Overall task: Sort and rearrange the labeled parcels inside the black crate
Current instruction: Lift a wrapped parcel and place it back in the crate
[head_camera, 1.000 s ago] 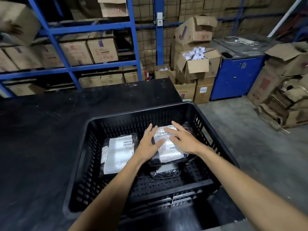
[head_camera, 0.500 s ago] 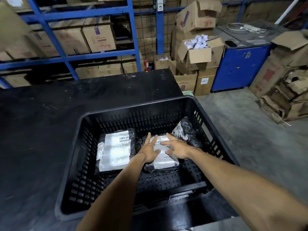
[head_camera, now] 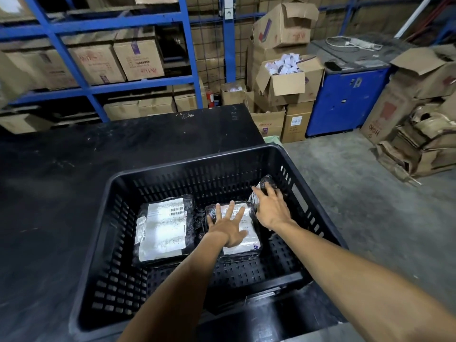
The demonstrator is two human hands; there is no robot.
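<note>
A black slotted crate (head_camera: 118, 193) sits on a black table, with three black-wrapped parcels inside. The large left parcel (head_camera: 162, 228) lies flat with its white barcode label up. On the middle parcel (head_camera: 246, 240), also label up, my left hand (head_camera: 228, 227) rests flat with fingers spread. A third parcel (head_camera: 265, 182) leans against the crate's right wall, and my right hand (head_camera: 271, 209) is laid over it with fingers curled on its wrap.
The black table (head_camera: 74, 169) stretches left and back. Blue shelving (head_camera: 98, 87) with cartons stands behind it. Open cardboard boxes (head_camera: 286, 85), a blue cabinet (head_camera: 345, 99) and flattened cartons (head_camera: 419, 139) line the concrete floor on the right.
My right hand left the middle parcel and moved right onto the parcel leaning at the crate wall. My left hand stays flat on the middle parcel, which now lies lower in the crate.
</note>
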